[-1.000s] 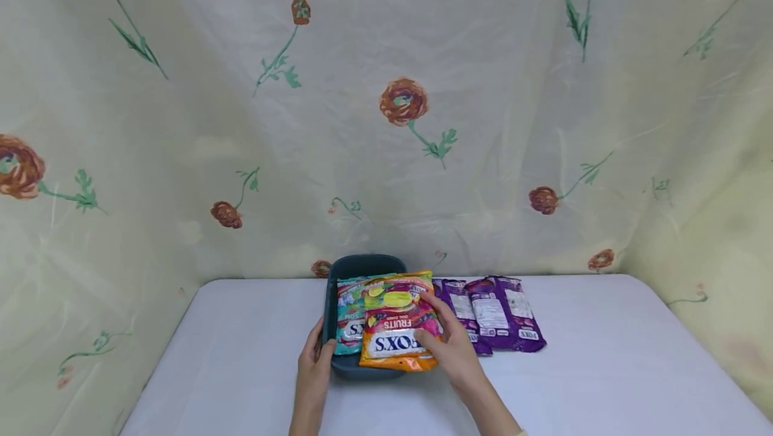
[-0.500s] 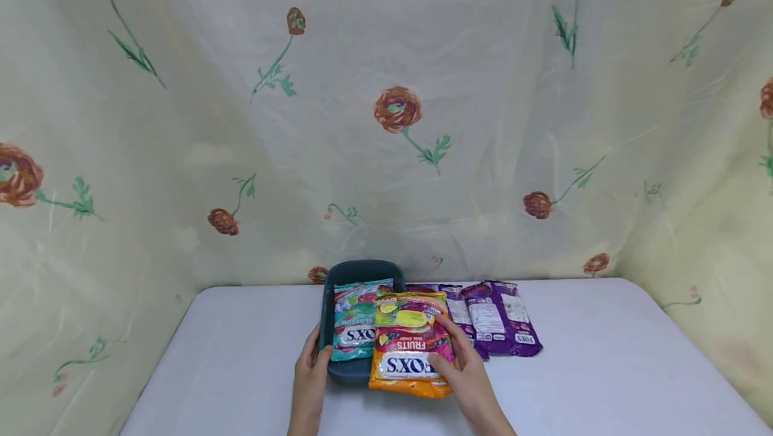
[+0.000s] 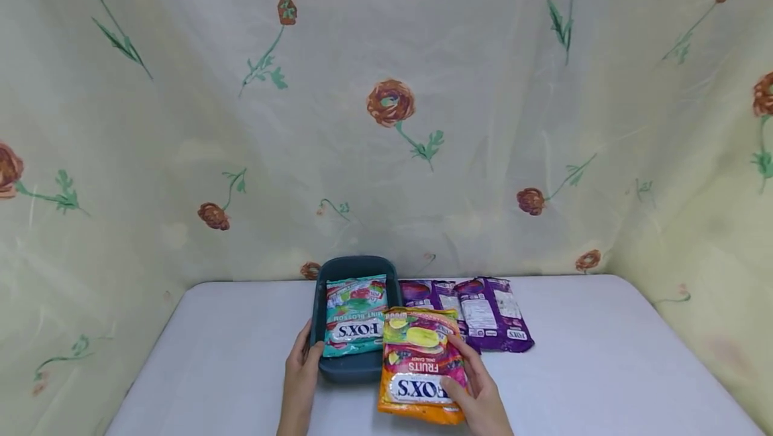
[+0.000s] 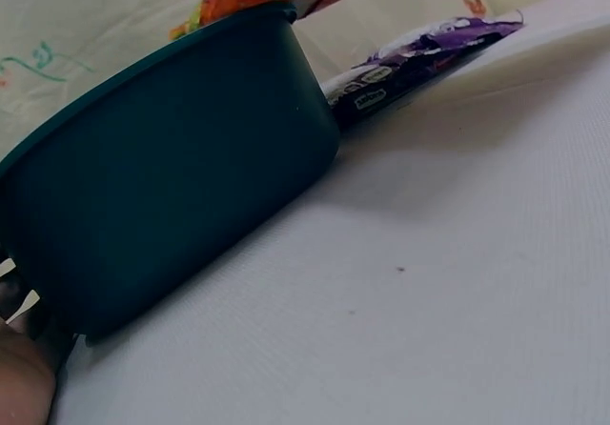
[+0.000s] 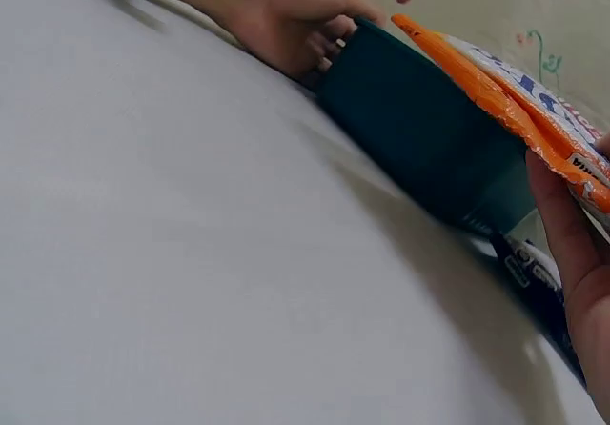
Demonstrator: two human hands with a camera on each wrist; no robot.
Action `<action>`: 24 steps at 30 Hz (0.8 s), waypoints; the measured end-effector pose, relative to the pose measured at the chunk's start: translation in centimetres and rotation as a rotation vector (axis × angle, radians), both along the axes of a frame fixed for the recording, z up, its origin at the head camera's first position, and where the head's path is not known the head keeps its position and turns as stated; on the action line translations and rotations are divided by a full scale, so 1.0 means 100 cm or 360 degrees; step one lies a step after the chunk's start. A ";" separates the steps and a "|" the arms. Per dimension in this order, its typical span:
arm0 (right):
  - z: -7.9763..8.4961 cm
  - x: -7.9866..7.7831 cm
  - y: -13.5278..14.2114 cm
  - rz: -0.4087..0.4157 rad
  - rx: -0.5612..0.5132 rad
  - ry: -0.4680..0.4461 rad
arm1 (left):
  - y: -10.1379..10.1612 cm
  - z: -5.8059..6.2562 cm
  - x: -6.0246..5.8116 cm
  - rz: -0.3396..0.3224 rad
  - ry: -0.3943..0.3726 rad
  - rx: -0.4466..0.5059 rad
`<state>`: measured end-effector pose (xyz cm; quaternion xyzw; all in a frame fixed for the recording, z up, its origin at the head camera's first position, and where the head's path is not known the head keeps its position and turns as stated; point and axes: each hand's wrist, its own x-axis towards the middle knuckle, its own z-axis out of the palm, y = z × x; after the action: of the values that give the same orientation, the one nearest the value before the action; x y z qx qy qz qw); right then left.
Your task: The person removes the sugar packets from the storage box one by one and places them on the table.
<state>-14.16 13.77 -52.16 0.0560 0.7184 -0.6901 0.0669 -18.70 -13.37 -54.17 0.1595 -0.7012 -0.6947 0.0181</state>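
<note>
My left hand [image 3: 302, 362] grips the left wall of a dark teal plastic bin [image 3: 356, 370], its thumb at the rim. Inside the bin lies a teal Fox's candy bag [image 3: 355, 330]. My right hand [image 3: 480, 389] holds an orange and pink Fox's fruits candy bag [image 3: 417, 355] by its right side, thumb on the front. That bag is tilted and overlaps the bin's near right corner. In the right wrist view, the orange bag [image 5: 519, 111] shows layered edges; I cannot tell whether a second bag is under it.
Purple Fox's candy bags [image 3: 495, 315] lie overlapping on the white table [image 3: 580, 369], right of the bin. A flower-printed curtain [image 3: 483, 87] hangs behind and beside the table.
My right hand has moved the orange bag from above the bin toward the right and nearer to me, uncovering the teal bag. My left hand stays on the bin.
</note>
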 end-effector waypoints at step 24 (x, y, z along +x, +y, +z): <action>-0.026 0.011 0.021 -0.0227 -0.0100 0.0052 | 0.000 0.002 0.000 0.0009 -0.0019 -0.0019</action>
<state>-13.10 15.85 -54.80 0.0936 0.6916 -0.7161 0.0076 -18.65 -13.39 -54.00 0.1654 -0.7049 -0.6895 0.0168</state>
